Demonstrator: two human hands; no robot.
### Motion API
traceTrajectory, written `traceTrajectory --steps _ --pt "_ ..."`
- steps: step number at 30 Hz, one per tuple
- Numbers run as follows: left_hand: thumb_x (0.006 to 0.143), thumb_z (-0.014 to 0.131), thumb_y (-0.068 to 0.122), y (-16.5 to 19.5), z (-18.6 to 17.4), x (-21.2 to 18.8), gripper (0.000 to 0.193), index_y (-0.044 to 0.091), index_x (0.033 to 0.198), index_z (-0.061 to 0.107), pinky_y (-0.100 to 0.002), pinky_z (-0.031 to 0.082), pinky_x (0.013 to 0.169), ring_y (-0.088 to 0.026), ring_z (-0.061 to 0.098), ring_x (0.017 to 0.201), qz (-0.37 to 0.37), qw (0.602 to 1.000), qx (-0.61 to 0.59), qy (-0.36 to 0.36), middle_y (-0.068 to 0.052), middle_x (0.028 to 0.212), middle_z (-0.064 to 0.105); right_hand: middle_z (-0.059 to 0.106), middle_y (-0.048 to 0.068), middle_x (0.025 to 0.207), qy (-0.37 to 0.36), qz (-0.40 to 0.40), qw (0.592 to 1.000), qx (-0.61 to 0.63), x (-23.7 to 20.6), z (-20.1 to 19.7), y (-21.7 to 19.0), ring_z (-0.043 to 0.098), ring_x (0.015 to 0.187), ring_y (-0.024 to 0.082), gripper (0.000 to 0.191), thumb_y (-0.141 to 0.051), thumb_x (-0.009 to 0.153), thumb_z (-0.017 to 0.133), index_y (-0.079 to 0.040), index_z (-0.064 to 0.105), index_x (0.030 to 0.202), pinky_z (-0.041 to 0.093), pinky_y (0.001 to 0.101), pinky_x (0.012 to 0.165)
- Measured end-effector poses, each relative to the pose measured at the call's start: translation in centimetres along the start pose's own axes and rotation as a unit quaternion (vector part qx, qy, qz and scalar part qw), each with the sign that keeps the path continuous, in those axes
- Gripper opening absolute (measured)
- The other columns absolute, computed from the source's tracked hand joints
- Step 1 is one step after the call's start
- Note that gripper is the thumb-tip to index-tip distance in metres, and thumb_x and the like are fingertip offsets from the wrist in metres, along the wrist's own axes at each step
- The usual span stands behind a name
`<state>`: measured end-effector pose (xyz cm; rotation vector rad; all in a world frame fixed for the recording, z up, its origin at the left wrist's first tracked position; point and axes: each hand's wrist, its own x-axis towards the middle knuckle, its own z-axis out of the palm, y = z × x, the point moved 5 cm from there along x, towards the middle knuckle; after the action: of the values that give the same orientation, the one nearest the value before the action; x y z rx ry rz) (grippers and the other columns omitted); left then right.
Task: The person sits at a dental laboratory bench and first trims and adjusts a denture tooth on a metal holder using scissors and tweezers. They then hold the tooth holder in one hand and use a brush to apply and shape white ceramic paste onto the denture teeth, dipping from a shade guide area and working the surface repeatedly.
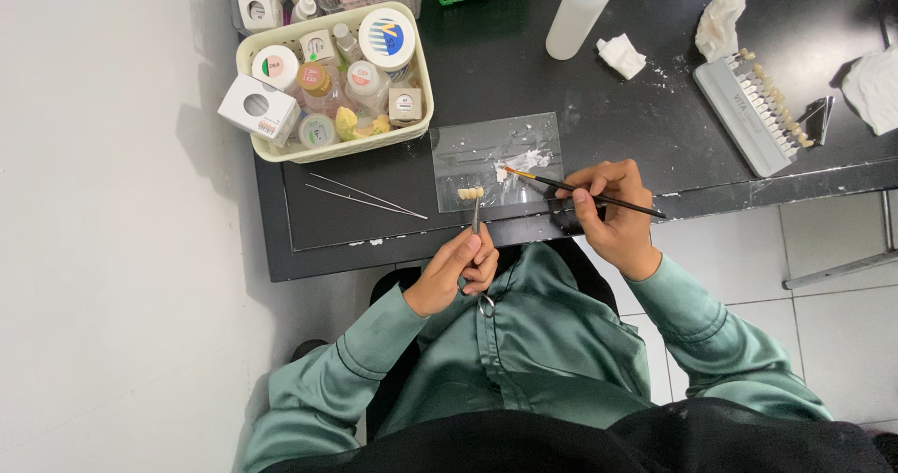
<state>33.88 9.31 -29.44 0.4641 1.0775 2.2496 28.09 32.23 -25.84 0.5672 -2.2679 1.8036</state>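
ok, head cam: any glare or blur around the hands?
Head view: sharp overall; glare only on the clear glass slab; left hand and right hand evenly lit, no motion blur; soft shadows left of the basket.

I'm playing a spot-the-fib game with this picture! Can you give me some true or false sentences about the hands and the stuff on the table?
1. The right hand holds a thin brush. True.
2. The left hand holds scissors. False: it holds a metal clamp gripping a small row of teeth.
3. The brush tip is over a clear glass slab. True.
4. The cream basket is empty. False: it is full of jars and bottles.
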Motion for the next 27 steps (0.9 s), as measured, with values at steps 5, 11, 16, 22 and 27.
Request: traceTrajectory --steps 5,11,16,22,27 --pt "0.115 0.031 0.044 -0.03 -0.04 0.02 0.039 0.012 0.095 0.036 -0.023 0.030 0.055 -0.009 0.032 0.059 -0.003 1.000 -0.001 0.000 0.001 0.070 0.029 0.070 0.020 0.104 -0.010 -0.018 1.000 0.004 0.08 0.06 -0.39 0.074 0.098 0.022 0.021 -0.003 0.107 0.059 -0.004 0.038 0.106 0.060 0.0329 0.087" --pt "0.115 0.031 0.044 -0.06 -0.03 0.06 0.038 0.011 0.095 0.035 -0.023 0.029 0.055 -0.009 0.032 0.059 -0.001 1.000 -0.007 -0.003 0.001 0.071 0.030 0.069 0.020 0.102 0.001 -0.024 1.000 -0.004 0.24 0.09 -0.74 0.072 0.093 0.021 0.021 -0.005 0.108 0.059 -0.005 0.039 0.104 0.060 0.0333 0.086" --pt "0.114 0.031 0.045 -0.07 0.02 0.22 0.039 0.012 0.094 0.035 -0.023 0.030 0.054 -0.009 0.032 0.058 -0.001 1.000 -0.008 -0.001 0.001 0.070 0.030 0.070 0.020 0.105 -0.018 -0.027 0.999 -0.009 0.24 0.22 -0.81 0.073 0.097 0.022 0.020 -0.004 0.106 0.059 -0.004 0.039 0.105 0.059 0.0325 0.084" --pt "0.115 0.032 0.044 0.19 -0.02 0.01 0.038 0.012 0.095 0.035 -0.023 0.029 0.056 -0.009 0.032 0.059 -0.004 1.000 0.000 -0.001 0.001 0.070 0.030 0.070 0.020 0.105 0.001 -0.030 1.000 0.002 0.22 0.16 -0.83 0.072 0.095 0.021 0.020 -0.003 0.108 0.059 -0.004 0.039 0.106 0.059 0.0328 0.088" --pt "0.115 0.032 0.044 0.02 0.00 0.04 0.039 0.012 0.094 0.035 -0.024 0.030 0.055 -0.009 0.032 0.058 -0.006 1.000 -0.006 0.002 0.001 0.070 0.029 0.070 0.020 0.105 -0.009 -0.016 1.000 -0.016 0.12 0.36 -0.71 0.074 0.096 0.022 0.020 -0.002 0.106 0.059 -0.003 0.039 0.106 0.058 0.0317 0.085"
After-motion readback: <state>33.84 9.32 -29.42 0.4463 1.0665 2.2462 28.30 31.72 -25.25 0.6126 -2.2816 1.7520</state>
